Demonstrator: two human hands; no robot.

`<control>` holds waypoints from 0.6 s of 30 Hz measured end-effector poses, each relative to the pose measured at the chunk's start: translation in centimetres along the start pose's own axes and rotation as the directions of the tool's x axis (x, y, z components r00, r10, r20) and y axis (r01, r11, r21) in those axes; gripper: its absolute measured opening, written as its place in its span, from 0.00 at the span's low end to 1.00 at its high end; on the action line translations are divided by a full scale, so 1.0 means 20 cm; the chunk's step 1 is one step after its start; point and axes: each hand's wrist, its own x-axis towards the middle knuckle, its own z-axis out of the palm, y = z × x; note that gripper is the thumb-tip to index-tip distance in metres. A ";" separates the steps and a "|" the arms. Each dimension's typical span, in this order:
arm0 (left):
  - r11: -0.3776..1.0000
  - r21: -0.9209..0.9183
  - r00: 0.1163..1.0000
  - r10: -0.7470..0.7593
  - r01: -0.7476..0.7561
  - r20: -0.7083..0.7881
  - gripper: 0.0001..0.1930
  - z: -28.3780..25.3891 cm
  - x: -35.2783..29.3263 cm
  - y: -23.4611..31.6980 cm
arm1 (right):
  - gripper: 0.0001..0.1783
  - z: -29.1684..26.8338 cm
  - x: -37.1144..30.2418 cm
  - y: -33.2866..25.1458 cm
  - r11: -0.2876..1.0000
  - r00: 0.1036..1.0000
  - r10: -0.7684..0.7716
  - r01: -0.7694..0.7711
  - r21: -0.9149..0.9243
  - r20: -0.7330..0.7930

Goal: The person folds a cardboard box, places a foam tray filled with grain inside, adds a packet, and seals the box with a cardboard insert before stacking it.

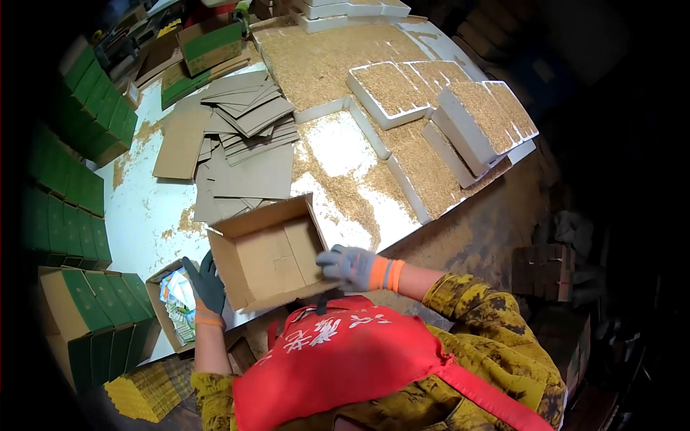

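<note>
An empty cardboard box (277, 255) stands with its top uncovered at the table's near edge, right in front of me. My left hand (206, 287), in a dark glove with an orange cuff, is beside its left wall, with thumb and fingers stretched apart. Just under that hand is a smaller carton (162, 316) filled with white, blue and green printed packets (178, 296). My right hand (352, 267), in a grey glove with an orange cuff, has its slightly blurred fingers bent over the box's right rim. The outside of that wall is hidden.
Grey cardboard sheets (251, 169) lie loosely piled behind the box. White trays (392, 93) of brown grainy material stand at the back right, and loose grains cover parts of the white table (133, 215). Green cartons (108, 316) line the left side. Yellow stacked trays (147, 391) sit below.
</note>
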 end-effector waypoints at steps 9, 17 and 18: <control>0.771 0.636 0.966 0.136 0.037 -0.221 0.24 0.26 -0.03 -0.13 | 0.24 -0.37 -0.04 0.77 0.501 0.538 0.751 -0.089 0.861 -0.382; 0.756 0.654 0.889 0.284 0.021 -0.358 0.23 0.13 0.04 -0.30 | 0.26 -0.57 0.08 2.06 -0.118 -0.021 0.992 0.279 0.953 0.128; 0.753 0.656 0.883 0.278 0.044 -0.378 0.23 0.14 0.01 -0.29 | 0.26 -0.59 0.11 2.06 -0.157 -0.015 0.985 0.322 0.934 0.171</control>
